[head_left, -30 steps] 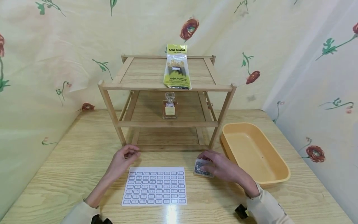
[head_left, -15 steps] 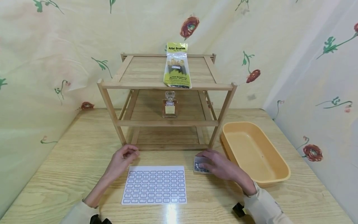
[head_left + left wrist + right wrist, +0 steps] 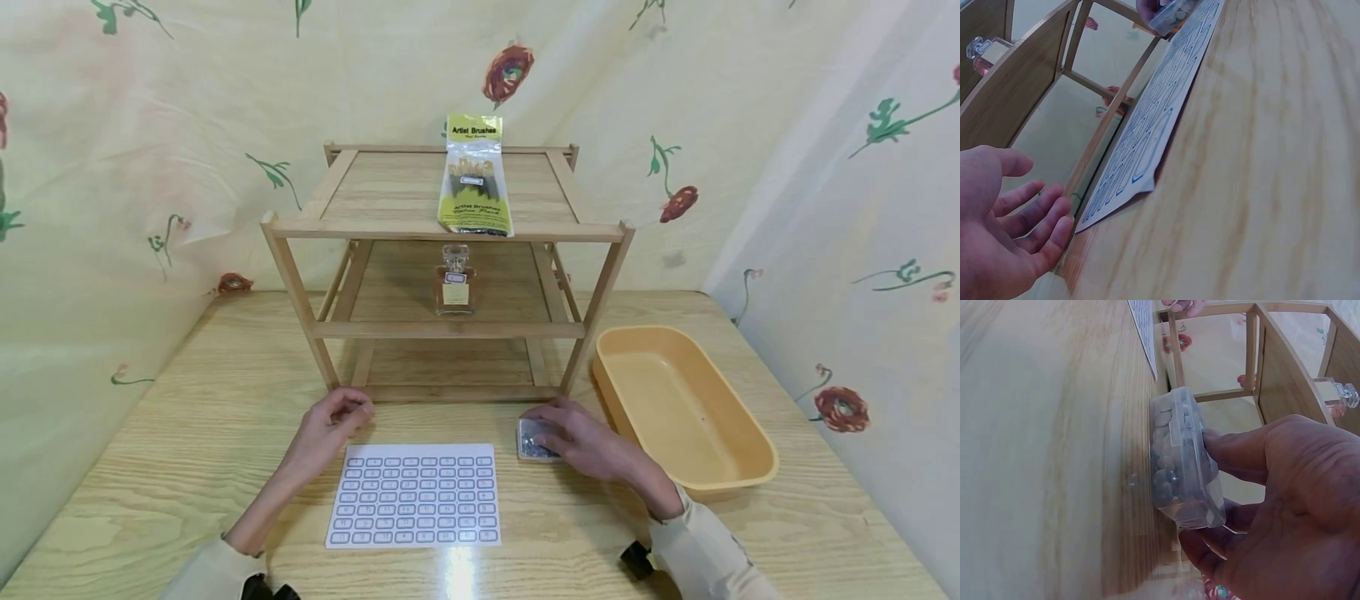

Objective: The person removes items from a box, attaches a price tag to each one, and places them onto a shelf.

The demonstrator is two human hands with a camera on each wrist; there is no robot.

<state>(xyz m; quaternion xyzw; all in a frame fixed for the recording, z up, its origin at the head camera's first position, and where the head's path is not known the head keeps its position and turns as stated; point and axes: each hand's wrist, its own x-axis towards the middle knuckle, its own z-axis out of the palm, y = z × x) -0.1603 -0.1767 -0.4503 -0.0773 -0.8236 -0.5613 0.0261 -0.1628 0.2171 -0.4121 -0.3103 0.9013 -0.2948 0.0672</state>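
My right hand point(image 3: 592, 442) grips a small clear plastic box point(image 3: 1175, 456) on the table, thumb on the lid and fingers at its far side. Small round silvery pieces show through its walls. In the head view the hand covers the box's right part. My left hand point(image 3: 322, 433) rests by the shelf's lower left corner, fingers loosely bent and nothing in them. Between the hands lies a white sheet of printed labels point(image 3: 416, 497); its near corner lifts slightly in the left wrist view.
A three-tier wooden shelf point(image 3: 450, 331) stands behind the hands. It carries a packet of artist brushes point(image 3: 476, 187) on top and a perfume bottle point(image 3: 455, 287) on the middle tier. At the right sits a yellow plastic basin point(image 3: 686, 408). Floral cloth point(image 3: 390, 67) hangs around the table.
My right hand has shifted a little to the left with the plastic box in its grip. The left hand stays where it was.
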